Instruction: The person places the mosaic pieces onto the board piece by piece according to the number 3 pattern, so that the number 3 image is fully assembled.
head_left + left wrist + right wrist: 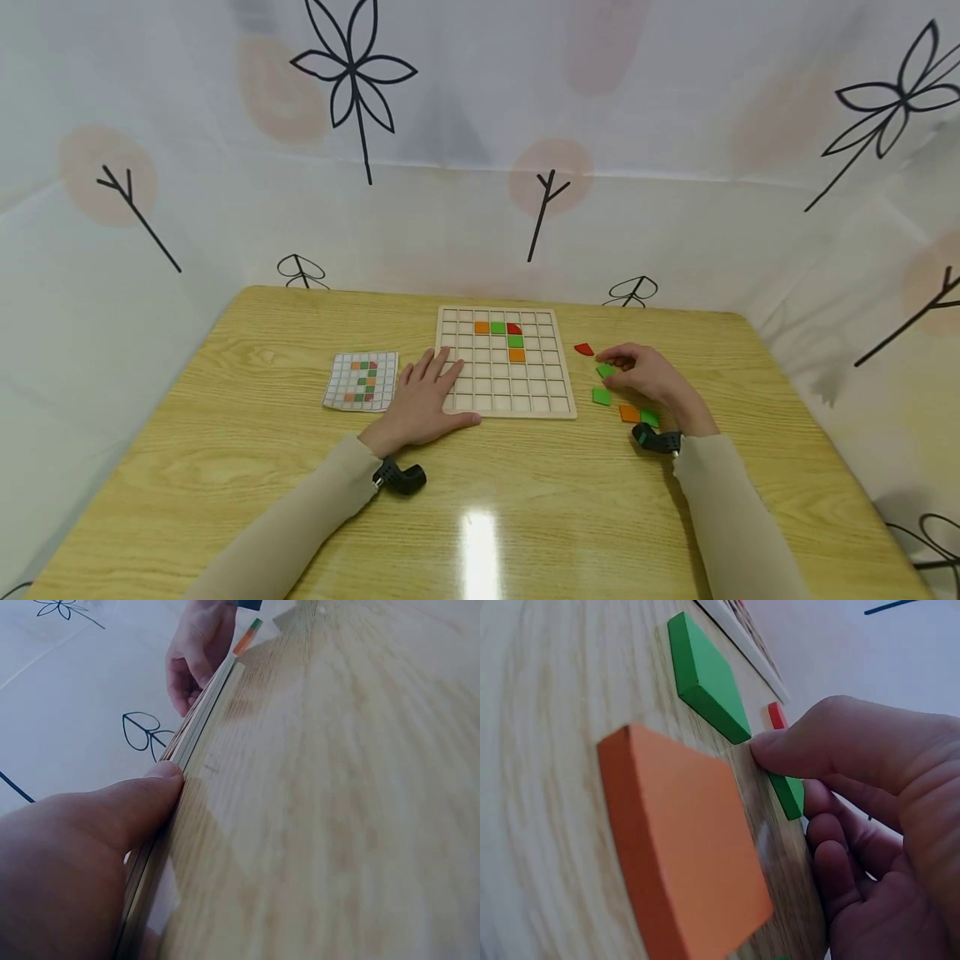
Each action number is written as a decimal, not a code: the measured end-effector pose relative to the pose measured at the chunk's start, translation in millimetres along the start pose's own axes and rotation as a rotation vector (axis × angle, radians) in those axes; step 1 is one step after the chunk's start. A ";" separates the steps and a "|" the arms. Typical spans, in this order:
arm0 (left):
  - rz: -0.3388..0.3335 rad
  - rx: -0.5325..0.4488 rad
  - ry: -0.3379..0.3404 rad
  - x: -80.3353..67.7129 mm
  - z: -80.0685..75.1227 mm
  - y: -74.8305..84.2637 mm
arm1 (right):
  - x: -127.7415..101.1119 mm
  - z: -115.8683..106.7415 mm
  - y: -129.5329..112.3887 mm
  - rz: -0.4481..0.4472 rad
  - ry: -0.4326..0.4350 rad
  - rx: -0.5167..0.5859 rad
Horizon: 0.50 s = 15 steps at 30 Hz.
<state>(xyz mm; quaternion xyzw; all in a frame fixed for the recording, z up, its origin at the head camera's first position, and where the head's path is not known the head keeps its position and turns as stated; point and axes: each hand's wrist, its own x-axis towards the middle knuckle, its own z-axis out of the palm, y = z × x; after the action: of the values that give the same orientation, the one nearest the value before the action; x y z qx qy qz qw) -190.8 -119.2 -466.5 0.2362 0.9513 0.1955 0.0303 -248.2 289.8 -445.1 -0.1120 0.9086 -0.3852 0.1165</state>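
My left hand (423, 404) lies spread with straight fingers over the lower left of a wooden grid board (491, 392). In the left wrist view its thumb (142, 802) rests along the board's front edge. On the board sit orange, green and red tiles, among them a red one (513, 329) at the top right of the pattern. To the right of the board, my right hand (648, 375) pinches a green square tile (789, 799) between thumb and fingers, low over the table. A second green tile (709, 679) lies flat close to the thumb.
A printed pattern card (339, 385) lies left of the board. Right of the board are a red rounded piece (583, 349), an orange tile (628, 413) and another green tile (649, 418) near the right wrist. A patterned cloth (450, 225) hangs behind the wooden table (525, 508).
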 end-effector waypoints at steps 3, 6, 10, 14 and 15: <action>0.002 0.001 0.000 0.0 0.4 -0.6 | -0.3 0.9 0.4 -0.004 0.002 -0.009; 0.004 0.002 0.005 0.1 0.2 -0.9 | -0.5 0.6 0.2 -0.015 -0.005 -0.012; 0.010 -0.003 0.010 0.5 -0.4 -0.9 | -0.4 -2.4 -1.3 -0.030 -0.020 -0.004; 0.014 -0.008 0.010 0.0 -0.6 -0.7 | -2.8 -4.8 -10.7 -0.050 -0.031 -0.011; 0.014 -0.009 0.011 -0.5 -0.8 -0.2 | -3.0 -4.8 -11.7 -0.053 -0.034 -0.009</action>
<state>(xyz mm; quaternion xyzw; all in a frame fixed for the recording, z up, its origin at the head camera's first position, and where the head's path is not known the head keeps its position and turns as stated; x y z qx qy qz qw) -190.6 -120.0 -465.8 0.2414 0.9490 0.2015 0.0247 -245.4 285.9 -433.0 -0.1432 0.9049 -0.3820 0.1213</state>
